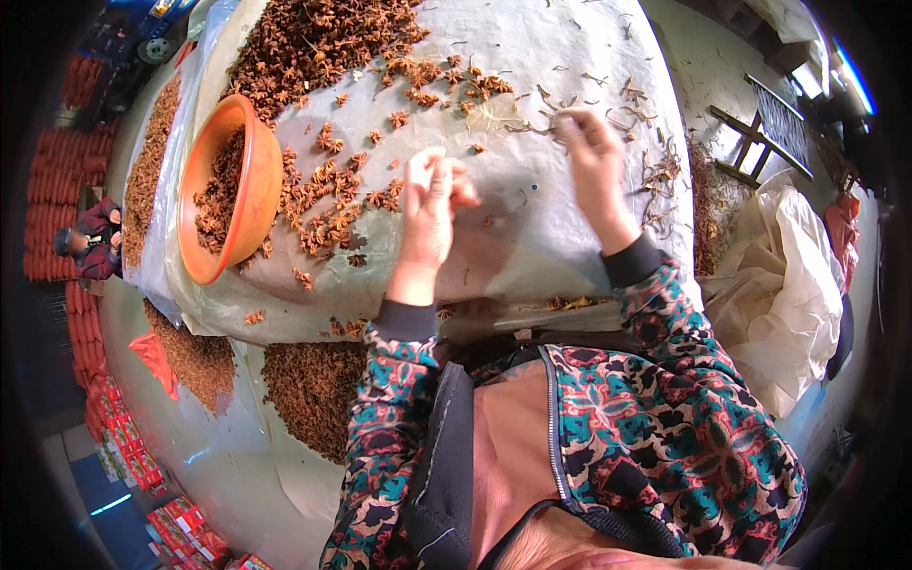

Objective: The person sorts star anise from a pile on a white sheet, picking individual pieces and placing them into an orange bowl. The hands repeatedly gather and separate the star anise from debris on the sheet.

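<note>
My left hand [432,203] is raised over the white sheet [541,235] on the table, its fingers curled; whether anything sits in them is hidden. Loose star anise [331,203] lies just to its left. Farther right, my right hand [597,167] has its fingertips drawn together beside thin dark stems [534,128]. Blur hides whether it pinches one. An orange plastic basin [267,192] stands tilted at the table's left side, with star anise [221,203] inside. A large heap of star anise [313,57] covers the far left of the sheet.
More stems [659,185] lie along the sheet's right edge. To the right are a crumpled white sack [791,285] and an overturned wooden stool [762,132]. Star anise heaps [313,392] cover floor at lower left. A person [92,239] is near stacked red mesh sacks [53,192].
</note>
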A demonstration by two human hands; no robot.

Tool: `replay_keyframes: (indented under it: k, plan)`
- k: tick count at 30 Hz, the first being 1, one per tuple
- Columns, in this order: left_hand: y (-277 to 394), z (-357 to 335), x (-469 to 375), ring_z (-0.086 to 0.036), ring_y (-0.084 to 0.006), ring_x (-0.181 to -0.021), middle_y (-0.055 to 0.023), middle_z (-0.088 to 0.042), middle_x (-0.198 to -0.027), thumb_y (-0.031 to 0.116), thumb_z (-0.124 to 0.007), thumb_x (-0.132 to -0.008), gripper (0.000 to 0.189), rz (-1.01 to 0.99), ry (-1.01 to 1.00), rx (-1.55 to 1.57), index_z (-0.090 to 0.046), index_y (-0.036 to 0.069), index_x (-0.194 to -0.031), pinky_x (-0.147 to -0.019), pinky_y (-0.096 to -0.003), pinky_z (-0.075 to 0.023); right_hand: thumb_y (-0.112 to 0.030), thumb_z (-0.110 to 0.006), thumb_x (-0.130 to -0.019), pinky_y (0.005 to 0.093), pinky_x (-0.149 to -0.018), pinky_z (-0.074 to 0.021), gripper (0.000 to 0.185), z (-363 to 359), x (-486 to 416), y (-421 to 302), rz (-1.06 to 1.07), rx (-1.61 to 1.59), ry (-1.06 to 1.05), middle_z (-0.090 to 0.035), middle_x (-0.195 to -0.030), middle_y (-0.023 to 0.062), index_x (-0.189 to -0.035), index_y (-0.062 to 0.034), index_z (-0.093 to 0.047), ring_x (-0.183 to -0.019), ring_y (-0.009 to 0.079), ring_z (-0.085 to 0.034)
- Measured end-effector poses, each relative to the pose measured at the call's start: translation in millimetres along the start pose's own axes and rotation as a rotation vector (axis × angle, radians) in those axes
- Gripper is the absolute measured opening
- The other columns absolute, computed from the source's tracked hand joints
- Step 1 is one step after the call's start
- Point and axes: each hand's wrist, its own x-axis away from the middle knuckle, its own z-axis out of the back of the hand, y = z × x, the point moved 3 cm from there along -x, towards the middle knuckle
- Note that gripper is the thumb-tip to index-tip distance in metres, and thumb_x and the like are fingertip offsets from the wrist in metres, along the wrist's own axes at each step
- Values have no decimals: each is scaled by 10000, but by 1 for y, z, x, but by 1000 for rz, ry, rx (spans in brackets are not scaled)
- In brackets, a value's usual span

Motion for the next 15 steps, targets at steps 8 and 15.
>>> replay_keyframes:
  k: [8, 15]
  plan:
    - [-16, -28, -4, -497, -65, -646, 3, -503, -808, 94, -489, -1065, 51, -225, -2, -241, -519, 55, -1052, -555, -246, -472, -100, -634, -999, 256, -759, -471, 69, -15, -8, 7, -89, -64, 1, -621, -876, 3, -1032, -54, -674, -853, 59, -545]
    - [6, 21, -5, -597, -288, -921, -165, -596, -1027, 155, -638, -974, 194, -728, 169, -1185, -647, -26, -1044, -825, -384, -501, -286, -780, -795, 446, -810, -523, 263, -71, -3, 3, 557, 1003, -621, -626, -939, 73, -973, -110, -701, -931, 297, -646]
